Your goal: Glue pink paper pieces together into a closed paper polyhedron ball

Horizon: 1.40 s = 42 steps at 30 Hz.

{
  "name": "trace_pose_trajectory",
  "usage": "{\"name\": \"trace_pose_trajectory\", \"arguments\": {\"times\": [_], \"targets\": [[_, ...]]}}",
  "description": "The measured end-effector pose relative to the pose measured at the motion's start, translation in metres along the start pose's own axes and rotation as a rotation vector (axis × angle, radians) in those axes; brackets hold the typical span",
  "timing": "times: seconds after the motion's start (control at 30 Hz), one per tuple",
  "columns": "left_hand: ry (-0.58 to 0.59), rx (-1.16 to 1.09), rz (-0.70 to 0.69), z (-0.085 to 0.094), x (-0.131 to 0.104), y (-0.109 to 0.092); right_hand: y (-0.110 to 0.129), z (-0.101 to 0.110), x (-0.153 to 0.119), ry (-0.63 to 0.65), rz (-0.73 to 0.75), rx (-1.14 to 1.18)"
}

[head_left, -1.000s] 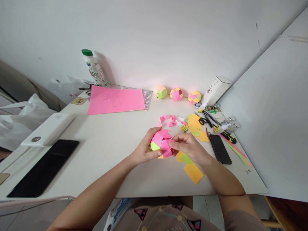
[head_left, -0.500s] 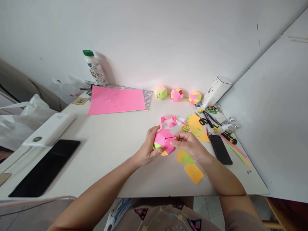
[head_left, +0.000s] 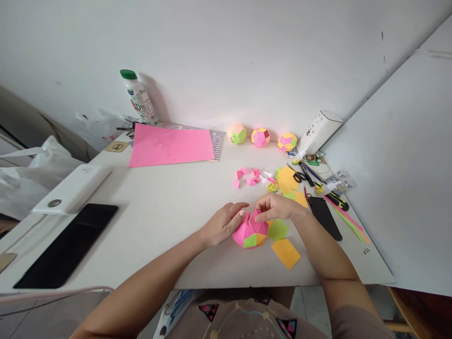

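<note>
A paper ball [head_left: 250, 235] of folded pink, green and orange pieces sits low over the front part of the table, its upper side partly open with pink flaps standing up. My left hand [head_left: 226, 223] grips it from the left, thumb on top near the gap. With thumb and fingers, my right hand [head_left: 273, 207] pinches a pink flap [head_left: 256, 217] at the upper right of the ball. Green paper [head_left: 278, 229] and an orange sheet [head_left: 286, 254] lie just right of the ball. Behind the hands are small folded pink pieces [head_left: 241, 173].
Three finished paper balls [head_left: 260, 137] stand along the wall. To the right lie scissors [head_left: 299, 177], orange sheets [head_left: 286, 178], glue bottles, a cutter and a black phone [head_left: 325, 217]. Pink card [head_left: 173, 146], a bottle [head_left: 139, 99] and a black tablet [head_left: 67, 247] are on the left.
Both hands have brought the ball down and slightly right, toward the front edge. It has been turned, so its green and orange faces now show at the front and pink flaps on top.
</note>
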<state>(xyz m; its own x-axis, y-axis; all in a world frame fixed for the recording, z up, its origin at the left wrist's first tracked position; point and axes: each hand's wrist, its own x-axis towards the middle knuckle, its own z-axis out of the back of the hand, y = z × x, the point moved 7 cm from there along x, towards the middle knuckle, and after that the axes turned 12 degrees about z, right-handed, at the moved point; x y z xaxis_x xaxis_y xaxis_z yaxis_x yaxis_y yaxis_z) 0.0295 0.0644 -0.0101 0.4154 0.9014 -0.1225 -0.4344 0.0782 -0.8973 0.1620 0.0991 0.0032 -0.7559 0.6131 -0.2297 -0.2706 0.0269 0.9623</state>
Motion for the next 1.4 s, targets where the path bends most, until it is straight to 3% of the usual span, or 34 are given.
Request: {"name": "trace_pose_trajectory", "arguments": {"times": [0.07,0.23,0.5,0.93,1.4], "targets": [[0.029,-0.026,0.003,0.000,0.001,-0.004,-0.001,-0.002,0.001,0.048,0.005,-0.042],[0.131,-0.302,0.162,-0.003,0.001,0.003,0.006,-0.005,0.000,0.073,0.045,-0.111],[0.271,-0.656,0.183,-0.008,-0.001,0.001,0.014,-0.009,-0.003,0.086,0.137,-0.184],[0.207,-0.822,0.183,-0.005,0.003,0.005,0.019,-0.003,-0.003,-0.020,0.176,-0.251],[0.218,-0.838,0.170,-0.008,0.003,0.004,0.023,-0.005,-0.003,-0.014,0.216,-0.288]]}}
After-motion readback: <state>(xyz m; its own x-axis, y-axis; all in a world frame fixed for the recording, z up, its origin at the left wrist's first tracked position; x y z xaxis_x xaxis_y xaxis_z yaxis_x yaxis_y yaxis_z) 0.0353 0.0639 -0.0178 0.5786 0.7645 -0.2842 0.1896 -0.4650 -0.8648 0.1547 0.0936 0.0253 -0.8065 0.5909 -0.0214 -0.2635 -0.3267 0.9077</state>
